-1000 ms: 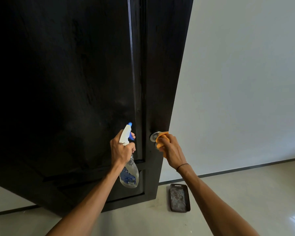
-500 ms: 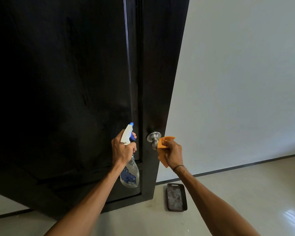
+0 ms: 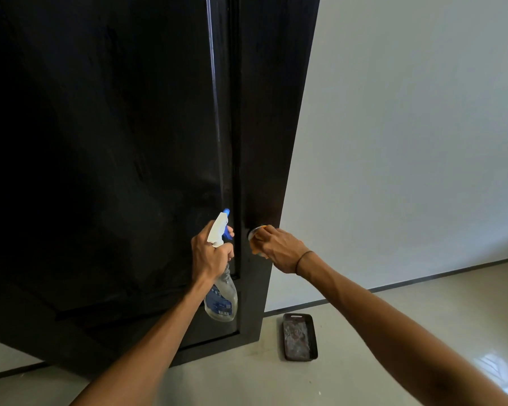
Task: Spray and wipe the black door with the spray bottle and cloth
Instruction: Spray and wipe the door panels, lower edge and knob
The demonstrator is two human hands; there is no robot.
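The black door (image 3: 129, 142) stands ajar, filling the left and middle of the view, with its free edge toward the white wall (image 3: 408, 127). The left hand (image 3: 210, 253) is wrapped around the neck of the spray bottle (image 3: 221, 294), a finger at the blue trigger and the nozzle aimed at the panel. The right hand (image 3: 279, 247) grips the orange cloth (image 3: 257, 247) and presses it over the metal door knob (image 3: 254, 230), which is mostly covered. The task looks to be in its wiping stage at the knob; faint streaks show on the panel, but how much of the door is already cleaned cannot be told. A dark tray (image 3: 299, 336) lies on the floor (image 3: 393, 332) beside the door's lower corner.
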